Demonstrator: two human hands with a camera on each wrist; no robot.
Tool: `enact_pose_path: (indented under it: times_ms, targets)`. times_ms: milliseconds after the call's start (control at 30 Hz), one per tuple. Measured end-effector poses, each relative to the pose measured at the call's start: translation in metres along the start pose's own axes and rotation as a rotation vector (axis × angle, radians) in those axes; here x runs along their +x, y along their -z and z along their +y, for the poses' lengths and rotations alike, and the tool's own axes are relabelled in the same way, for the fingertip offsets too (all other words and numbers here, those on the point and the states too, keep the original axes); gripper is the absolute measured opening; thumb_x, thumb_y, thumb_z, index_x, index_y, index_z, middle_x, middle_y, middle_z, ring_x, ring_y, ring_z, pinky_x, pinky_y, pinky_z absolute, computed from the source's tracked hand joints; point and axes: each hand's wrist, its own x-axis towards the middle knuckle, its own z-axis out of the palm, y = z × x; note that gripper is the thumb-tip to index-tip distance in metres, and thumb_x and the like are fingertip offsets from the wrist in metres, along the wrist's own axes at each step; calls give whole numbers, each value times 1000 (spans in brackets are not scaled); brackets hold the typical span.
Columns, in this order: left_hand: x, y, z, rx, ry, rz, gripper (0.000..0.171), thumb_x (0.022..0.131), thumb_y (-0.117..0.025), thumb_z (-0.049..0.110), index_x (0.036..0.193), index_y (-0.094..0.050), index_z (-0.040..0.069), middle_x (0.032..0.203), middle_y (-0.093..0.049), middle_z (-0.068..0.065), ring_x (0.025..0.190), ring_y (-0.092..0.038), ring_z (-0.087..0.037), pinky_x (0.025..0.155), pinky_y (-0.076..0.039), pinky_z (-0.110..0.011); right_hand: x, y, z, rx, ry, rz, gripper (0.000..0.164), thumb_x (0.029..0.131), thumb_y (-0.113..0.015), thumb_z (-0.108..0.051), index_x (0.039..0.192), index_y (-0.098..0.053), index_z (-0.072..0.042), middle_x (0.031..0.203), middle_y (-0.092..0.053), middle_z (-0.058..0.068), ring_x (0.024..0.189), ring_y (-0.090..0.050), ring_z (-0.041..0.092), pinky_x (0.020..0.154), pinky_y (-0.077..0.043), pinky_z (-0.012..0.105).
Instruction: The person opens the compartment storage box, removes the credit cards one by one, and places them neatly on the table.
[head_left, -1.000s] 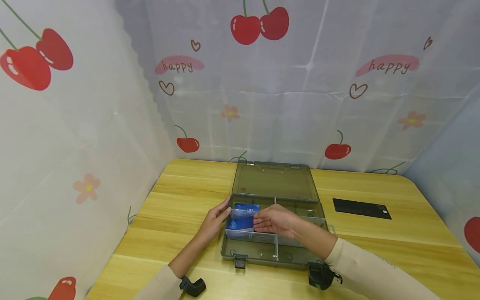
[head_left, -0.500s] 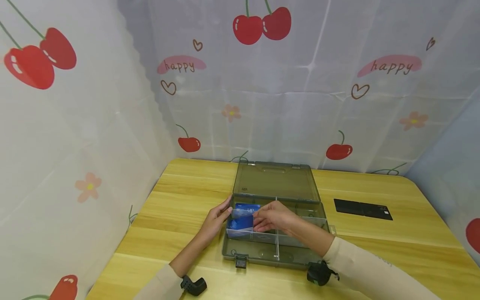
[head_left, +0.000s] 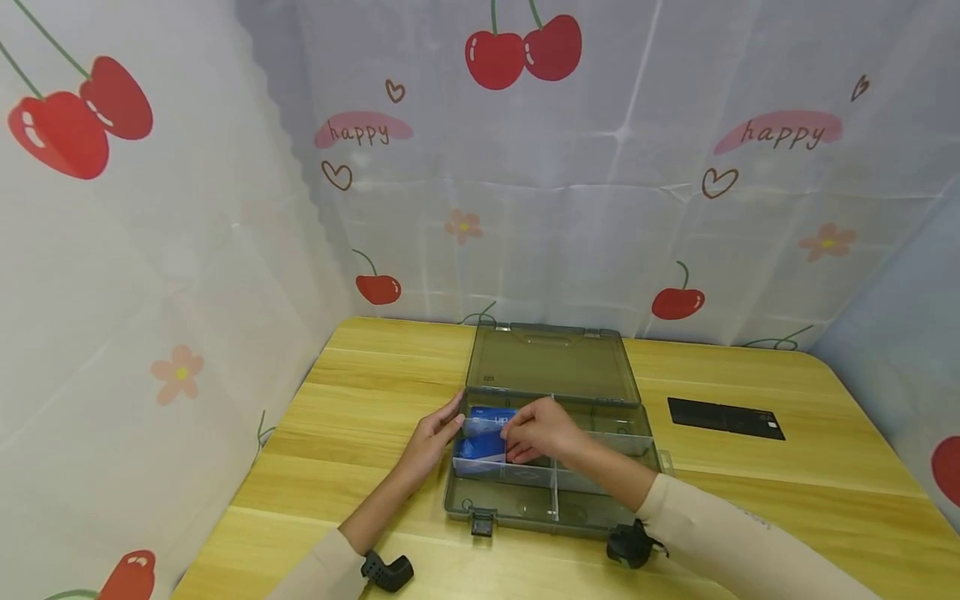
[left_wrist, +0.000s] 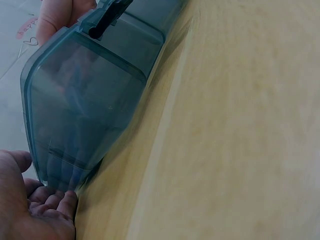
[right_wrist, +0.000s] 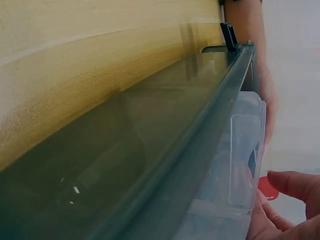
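A smoky clear plastic compartment box (head_left: 517, 522) lies on the table with its lid laid back. In its left compartments are a blue card marked with pale letters (head_left: 489, 414) and another blue piece (head_left: 480, 447) in front of it. My left hand (head_left: 432, 437) holds the box's left wall, thumb at the rim and fingers along the outside, as the left wrist view also shows. My right hand (head_left: 546, 431) reaches into the box, bent fingers right beside the blue pieces; I cannot tell whether it pinches one. In the right wrist view, its thumb (right_wrist: 292, 182) stands above a clear divider (right_wrist: 245, 150).
To the right of the box lies a flat black strip (head_left: 725, 417) with a small white patch. The open lid (head_left: 551, 360) reaches toward the curtain (head_left: 555, 250) printed with cherries. Latches, such as the left one (head_left: 482, 523), stick out at the box's front.
My right hand has shifted slightly left, its fingers more bent over the blue pieces. The left hand stays on the box wall.
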Motion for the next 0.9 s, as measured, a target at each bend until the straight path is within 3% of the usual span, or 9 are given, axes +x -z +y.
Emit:
enact_pose_path:
  times_ms: [200, 433, 900]
  targets:
    - [-1, 0, 0, 9, 5, -6, 55, 108, -52, 25, 158, -35, 8, 164, -28, -11, 148, -32, -33, 115, -35, -50, 1, -4, 1, -76, 49, 41, 13, 91, -71, 0, 98, -72, 11, 79, -73, 19, 69, -73, 31, 66, -64, 43]
    - [-1, 0, 1, 9, 14, -4, 55, 108, -52, 27, 158, -36, 11, 164, -29, -8, 147, -34, -31, 115, -35, -50, 4, -6, 1, -68, 69, 62, 6, 89, -72, 4, 92, -69, 9, 79, -73, 23, 66, -73, 31, 64, -64, 44]
    - [0, -1, 1, 10, 11, -3, 54, 109, -51, 24, 158, -36, 9, 164, -29, -10, 148, -32, -32, 115, -36, -50, 6, -8, 0, 13, -1, 50, 9, 89, -70, 6, 97, -66, 9, 80, -71, 26, 62, -72, 29, 59, -63, 39]
